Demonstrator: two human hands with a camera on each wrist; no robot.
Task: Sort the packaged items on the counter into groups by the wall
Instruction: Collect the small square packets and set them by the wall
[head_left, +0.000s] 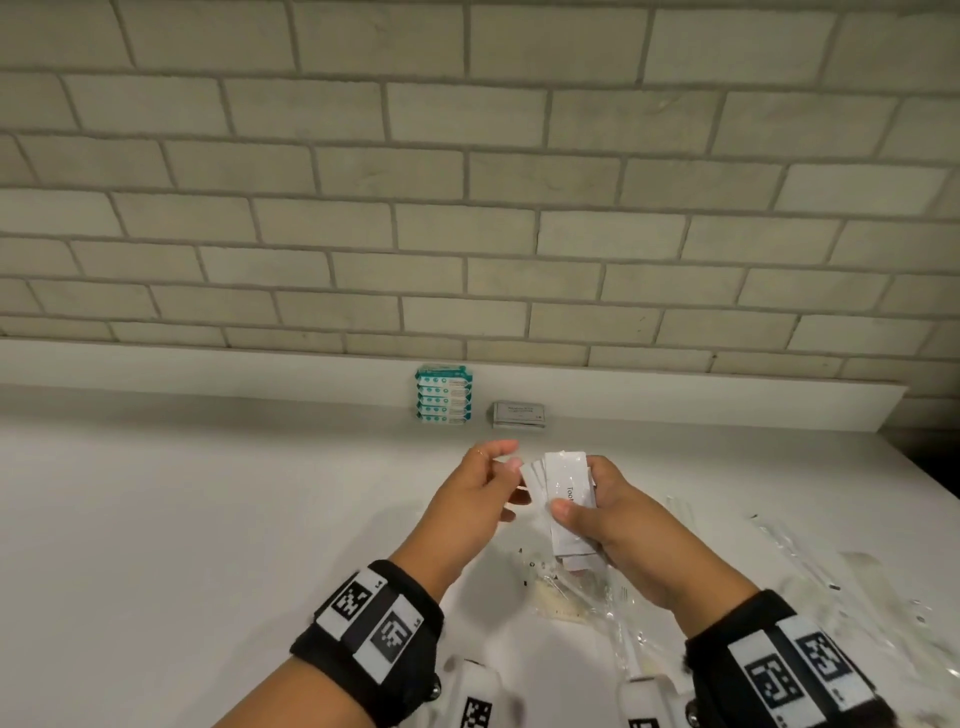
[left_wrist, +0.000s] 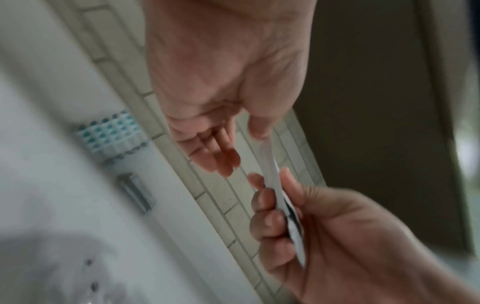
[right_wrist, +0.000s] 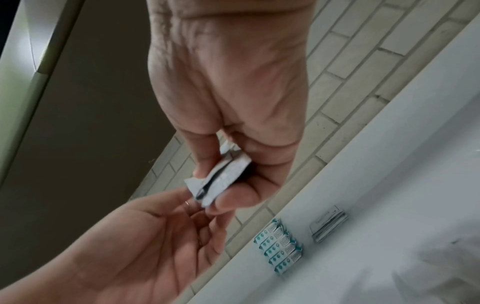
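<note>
Packets (head_left: 566, 499) of white paper or foil, several fanned together, sit in the right hand (head_left: 618, 525), whose thumb and curled fingers clamp the bunch above the desk (head_left: 208, 519). The left hand (head_left: 478, 499) is just beside it, pinching the edge of one packet between thumb and fingers; the other fingers look loosely bent. In the left wrist view the thumb (left_wrist: 259, 125) presses a thin white strip that runs down into the right hand's grip. Beyond both hands, against the low ledge under the tiled wall (head_left: 467, 208), stands a stack of teal-and-white packs (head_left: 444, 395), and just to the right of it, apart from it, lies a small pile of grey sachets (head_left: 519, 414). Below and to the right of the hands, clear plastic wrappers (head_left: 587, 597) lie loose on the desk, some holding something pale. Black wrist bands (head_left: 374, 629) with square printed markers wrap both forearms.
</note>
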